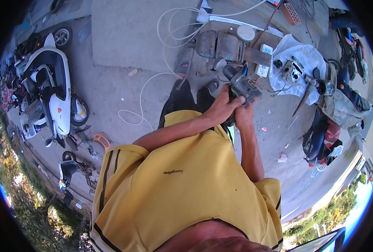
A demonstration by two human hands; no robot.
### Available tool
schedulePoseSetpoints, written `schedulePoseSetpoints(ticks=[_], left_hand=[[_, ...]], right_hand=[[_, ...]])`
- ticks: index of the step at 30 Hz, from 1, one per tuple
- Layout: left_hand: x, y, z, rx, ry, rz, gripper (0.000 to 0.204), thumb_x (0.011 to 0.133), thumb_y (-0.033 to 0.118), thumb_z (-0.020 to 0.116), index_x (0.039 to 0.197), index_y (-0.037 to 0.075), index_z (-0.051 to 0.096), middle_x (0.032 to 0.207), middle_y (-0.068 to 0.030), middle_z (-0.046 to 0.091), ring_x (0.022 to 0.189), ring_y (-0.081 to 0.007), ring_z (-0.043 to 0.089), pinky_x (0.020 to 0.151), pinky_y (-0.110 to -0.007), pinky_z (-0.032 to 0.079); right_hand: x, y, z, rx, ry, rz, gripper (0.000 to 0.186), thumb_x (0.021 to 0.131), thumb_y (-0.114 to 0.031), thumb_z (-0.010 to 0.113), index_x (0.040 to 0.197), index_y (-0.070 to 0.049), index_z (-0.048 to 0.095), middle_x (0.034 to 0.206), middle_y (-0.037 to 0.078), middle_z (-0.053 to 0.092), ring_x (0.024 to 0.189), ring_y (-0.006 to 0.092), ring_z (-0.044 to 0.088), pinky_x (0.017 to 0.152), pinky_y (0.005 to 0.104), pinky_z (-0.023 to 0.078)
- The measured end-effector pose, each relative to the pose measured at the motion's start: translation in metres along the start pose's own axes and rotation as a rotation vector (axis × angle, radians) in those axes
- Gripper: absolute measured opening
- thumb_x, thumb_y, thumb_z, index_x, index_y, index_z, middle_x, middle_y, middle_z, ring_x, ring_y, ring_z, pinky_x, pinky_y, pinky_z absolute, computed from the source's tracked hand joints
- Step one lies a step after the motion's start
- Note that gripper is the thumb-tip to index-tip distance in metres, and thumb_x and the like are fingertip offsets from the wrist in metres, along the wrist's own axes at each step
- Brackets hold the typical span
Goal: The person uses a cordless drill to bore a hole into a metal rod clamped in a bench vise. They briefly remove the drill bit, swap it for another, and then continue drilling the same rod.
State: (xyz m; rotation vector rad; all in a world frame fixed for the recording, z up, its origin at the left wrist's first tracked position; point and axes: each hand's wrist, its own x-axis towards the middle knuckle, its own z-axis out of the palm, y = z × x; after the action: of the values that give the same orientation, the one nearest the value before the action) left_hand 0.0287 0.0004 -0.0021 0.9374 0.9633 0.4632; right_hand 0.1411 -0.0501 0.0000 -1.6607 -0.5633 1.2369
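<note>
My left hand (223,104) grips the body of a dark grey power tool (244,90) with yellow-green trim, thumb over its top. My right hand (244,113) is closed on the lower end of the same tool, partly hidden beneath it. Just beyond the tool's front sit a small round metal piece (219,64) and a worn, rusty metal assembly (228,46) with a flat bar jutting to the right. A white power strip (263,59) lies beside it. To the right, dirty metal parts (295,71) rest on a white plastic sheet (285,48).
A white scooter (58,113) and an orange ring-shaped item (101,140) stand at left. Loose clear hose (140,96) loops over the concrete near my feet. A metal rod (186,69) leans by my left foot. At right are a dark scooter (314,138), draped cloth (340,109) and a red brick (291,16).
</note>
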Motion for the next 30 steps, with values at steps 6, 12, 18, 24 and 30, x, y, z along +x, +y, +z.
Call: schedulePoseSetpoints(ticks=[6, 12, 18, 24, 30], left_hand=[[-0.008, -0.004, -0.011, -0.015, -0.095, -0.028, 0.086, 0.096, 0.044, 0.071, 0.149, -0.008, 0.027, 0.144, -0.0223, 0.046, 0.139, -0.0285, 0.042, 0.118, -0.039, 0.032], [-0.016, 0.015, -0.019, -0.113, -0.088, -0.059, 0.086, 0.098, 0.047, 0.068, 0.151, -0.008, 0.027, 0.147, -0.0213, 0.045, 0.141, -0.0290, 0.041, 0.119, -0.039, 0.030], [-0.017, 0.019, -0.026, -0.164, -0.069, -0.089, 0.082, 0.099, 0.048, 0.065, 0.150, -0.007, 0.032, 0.146, -0.0215, 0.048, 0.140, -0.0293, 0.043, 0.119, -0.039, 0.030], [-0.014, 0.022, -0.033, -0.130, -0.107, -0.101, 0.081, 0.100, 0.049, 0.063, 0.148, -0.009, 0.034, 0.145, -0.0228, 0.048, 0.139, -0.0292, 0.044, 0.118, -0.039, 0.031], [-0.007, 0.012, -0.027, 0.020, -0.132, -0.165, 0.078, 0.100, 0.051, 0.062, 0.142, -0.009, 0.036, 0.141, -0.0238, 0.051, 0.137, -0.0296, 0.046, 0.115, -0.039, 0.035]], right_hand=[[-0.011, 0.010, 0.006, -0.026, -0.005, -0.008, 0.031, 0.092, -0.005, 0.062, 0.122, 0.000, 0.064, 0.110, 0.007, 0.069, 0.099, 0.0160, 0.064, 0.085, 0.0327, 0.053], [-0.020, -0.004, 0.026, -0.081, 0.012, 0.002, 0.032, 0.096, -0.005, 0.060, 0.126, 0.003, 0.061, 0.116, 0.010, 0.068, 0.104, 0.0182, 0.065, 0.092, 0.0347, 0.054], [-0.020, -0.003, 0.043, -0.014, 0.075, -0.089, 0.035, 0.087, 0.001, 0.062, 0.122, 0.001, 0.063, 0.107, 0.007, 0.068, 0.096, 0.0152, 0.064, 0.081, 0.0312, 0.052], [-0.021, 0.007, 0.049, -0.007, 0.134, -0.091, 0.034, 0.086, 0.001, 0.062, 0.119, 0.001, 0.063, 0.102, 0.006, 0.068, 0.091, 0.0144, 0.064, 0.077, 0.0307, 0.052], [-0.023, 0.000, 0.039, 0.023, 0.163, 0.062, 0.036, 0.088, -0.003, 0.060, 0.124, -0.001, 0.062, 0.107, 0.006, 0.067, 0.094, 0.0150, 0.064, 0.079, 0.0320, 0.054]])
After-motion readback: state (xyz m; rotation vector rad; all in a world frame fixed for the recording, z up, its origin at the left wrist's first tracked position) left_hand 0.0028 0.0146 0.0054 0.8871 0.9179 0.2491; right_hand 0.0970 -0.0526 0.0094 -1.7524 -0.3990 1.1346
